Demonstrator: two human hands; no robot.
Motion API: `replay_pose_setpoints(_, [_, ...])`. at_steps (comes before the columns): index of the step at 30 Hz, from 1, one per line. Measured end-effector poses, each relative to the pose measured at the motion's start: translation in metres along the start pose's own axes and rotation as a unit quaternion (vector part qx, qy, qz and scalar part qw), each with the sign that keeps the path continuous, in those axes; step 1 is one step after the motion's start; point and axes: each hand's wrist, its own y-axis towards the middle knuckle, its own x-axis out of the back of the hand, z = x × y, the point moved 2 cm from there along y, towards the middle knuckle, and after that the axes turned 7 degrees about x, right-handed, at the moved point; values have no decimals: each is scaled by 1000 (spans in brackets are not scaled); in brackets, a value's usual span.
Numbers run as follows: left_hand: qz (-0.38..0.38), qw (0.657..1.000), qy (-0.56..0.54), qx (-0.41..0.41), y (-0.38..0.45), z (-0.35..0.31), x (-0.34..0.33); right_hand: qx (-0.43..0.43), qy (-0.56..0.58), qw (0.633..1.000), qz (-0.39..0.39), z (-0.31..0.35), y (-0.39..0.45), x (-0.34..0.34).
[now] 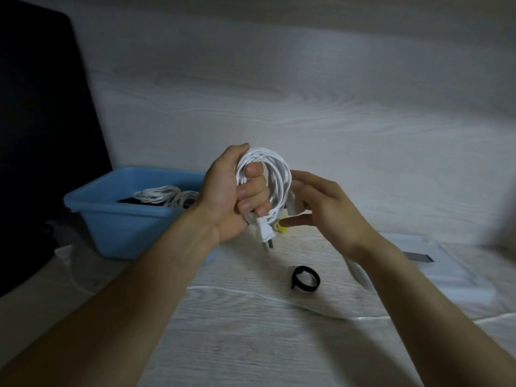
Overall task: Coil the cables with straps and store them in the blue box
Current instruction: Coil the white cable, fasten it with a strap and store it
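The white cable coil (pixel 264 185) is sitting in the left hand (pixel 226 196), whose fingers are curling through the loops and clamping them against the palm, with the plug (pixel 264 234) dangling just below that grip. A yellow strap (pixel 280 228) is showing at the bottom of the coil, right beside the plug, and the right hand (pixel 326 208) is working at it: its fingers are reaching in from the far side of the coil and seem to be pinching the strap's end, though blur is hiding the exact contact. The step in hand looks like binding the coil. The next move is calling for the strap to be drawn snug round all the loops and fastened while the left hand is keeping them bunched. Both forearms are extending forward, hands raised above the table (pixel 223 344). Left of the grip, the blue box (pixel 117 227) is holding other coiled cables (pixel 164 195); below and to the right, a black strap (pixel 304 280) is lying on the table.
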Motion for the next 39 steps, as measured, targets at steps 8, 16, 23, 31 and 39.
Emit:
replay_pose_setpoints(8, [39, 999, -11, 26, 4, 7, -5, -23, 159, 987, -22, -8, 0, -12])
replay_pose_setpoints(16, [164, 980, -72, 83, 2, 13, -6, 51, 193, 976, -85, -12, 3, -4])
replay_pose_setpoints(23, [47, 984, -59, 159, 8, 24, 9, 179, -105, 978, -19, -18, 7, 2])
replay_pose_setpoints(31, [-175, 968, 145, 106, 3, 43, 22, 36, -262, 958, 110, -45, 10, 27])
replay_pose_setpoints(39, [-285, 951, 48, 106, -46, 78, 48, -52, -429, 897, 93, -88, 11, 22])
